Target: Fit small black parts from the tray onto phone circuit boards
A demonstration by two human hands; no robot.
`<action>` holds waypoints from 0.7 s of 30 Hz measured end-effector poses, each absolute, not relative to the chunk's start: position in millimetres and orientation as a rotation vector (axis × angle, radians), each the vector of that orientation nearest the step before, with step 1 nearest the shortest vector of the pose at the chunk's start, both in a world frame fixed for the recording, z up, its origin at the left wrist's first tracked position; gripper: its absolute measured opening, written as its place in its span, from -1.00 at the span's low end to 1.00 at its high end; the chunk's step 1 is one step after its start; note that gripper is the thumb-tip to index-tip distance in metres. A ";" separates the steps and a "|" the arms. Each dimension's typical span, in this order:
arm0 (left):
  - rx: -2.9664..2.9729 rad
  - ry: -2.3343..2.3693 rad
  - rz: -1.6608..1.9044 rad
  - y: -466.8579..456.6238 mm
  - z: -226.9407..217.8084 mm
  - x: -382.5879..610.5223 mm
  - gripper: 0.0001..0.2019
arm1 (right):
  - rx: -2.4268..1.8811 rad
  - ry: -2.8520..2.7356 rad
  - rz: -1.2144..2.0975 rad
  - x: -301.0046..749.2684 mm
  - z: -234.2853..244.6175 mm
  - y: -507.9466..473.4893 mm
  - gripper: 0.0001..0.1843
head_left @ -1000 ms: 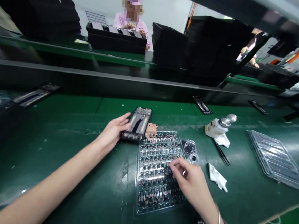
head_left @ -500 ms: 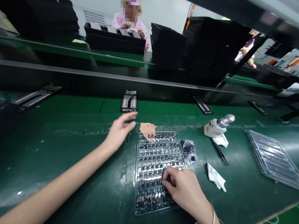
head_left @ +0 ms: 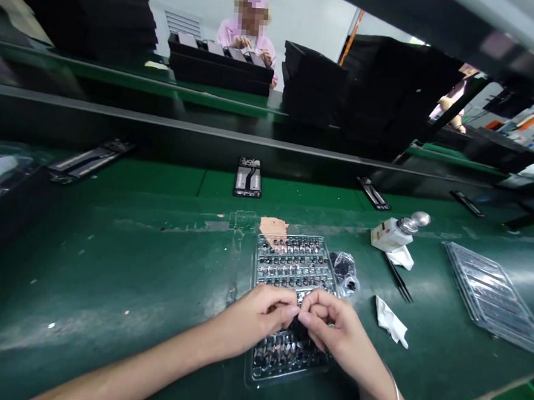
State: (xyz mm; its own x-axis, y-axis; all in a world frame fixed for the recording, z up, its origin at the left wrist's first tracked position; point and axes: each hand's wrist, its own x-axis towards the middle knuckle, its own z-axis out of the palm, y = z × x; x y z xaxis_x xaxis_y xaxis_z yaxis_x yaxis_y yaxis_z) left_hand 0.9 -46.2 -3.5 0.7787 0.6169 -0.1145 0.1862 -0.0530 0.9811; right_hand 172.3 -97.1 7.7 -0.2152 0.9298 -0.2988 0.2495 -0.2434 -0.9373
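Both hands meet over a clear plastic tray [head_left: 261, 379], which holds rows of small dark parts with copper-coloured strips. The fingertips of my left hand [head_left: 270, 316] are pinched together near the tray's middle. Right beside them, my right hand [head_left: 329, 323] is pinched too, thumb against forefinger. Whatever lies between the fingertips is too small and too hidden to name. Just behind the tray sits a tan patch of paper or tape [head_left: 274, 226]. Farther back lies an opened phone body [head_left: 248, 178] with its inside showing.
To the right stand a white pump bottle [head_left: 390, 234], black tweezers [head_left: 399, 277], a white cloth [head_left: 391, 321] and stacked clear trays [head_left: 493, 295]. A small plastic bag [head_left: 344, 266] touches the tray's side. More phone bodies [head_left: 373, 193] line the back. A co-worker [head_left: 248, 37] sits across the bench.
My left hand has come from beside the phone body down to the tray and closed its fingers next to my right hand. The view has shifted slightly; the phone body appears farther right.
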 end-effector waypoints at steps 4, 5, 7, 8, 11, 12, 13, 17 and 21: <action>1.596 0.659 0.417 -48.0 -7.4 1.1 -0.71 | -1.536 -1.449 1.412 182.6 9.8 -98.2 -0.78; 1.611 0.664 0.422 -48.4 -8.5 1.1 -0.71 | -1.618 -1.519 1.333 185.8 9.8 -99.7 -0.79; 1.633 0.670 0.429 -48.3 -10.4 0.9 -0.72 | -1.798 -1.724 1.116 190.4 8.5 -104.3 -0.83; 1.632 0.664 0.430 -47.7 -11.0 0.7 -0.72 | -1.869 -1.833 1.002 191.7 7.0 -107.0 -0.85; 1.607 0.625 0.424 -45.6 -11.7 -0.2 -0.75 | -2.005 -2.061 0.750 191.3 0.5 -114.1 -0.89; 1.608 0.618 0.422 -45.1 -11.6 -0.4 -0.76 | -2.034 -2.105 0.690 190.3 -1.7 -115.6 -0.89; 1.619 0.618 0.422 -44.8 -11.6 -0.5 -0.77 | -2.062 -2.137 0.636 189.2 -3.8 -116.7 -0.89; 1.680 0.632 0.398 -45.1 -12.2 0.3 -0.77 | -2.134 -2.193 0.472 184.9 -8.5 -117.3 -0.90; 1.717 0.636 0.386 -45.1 -14.2 1.5 -0.75 | -2.140 -2.170 0.444 183.4 -10.6 -118.7 -0.92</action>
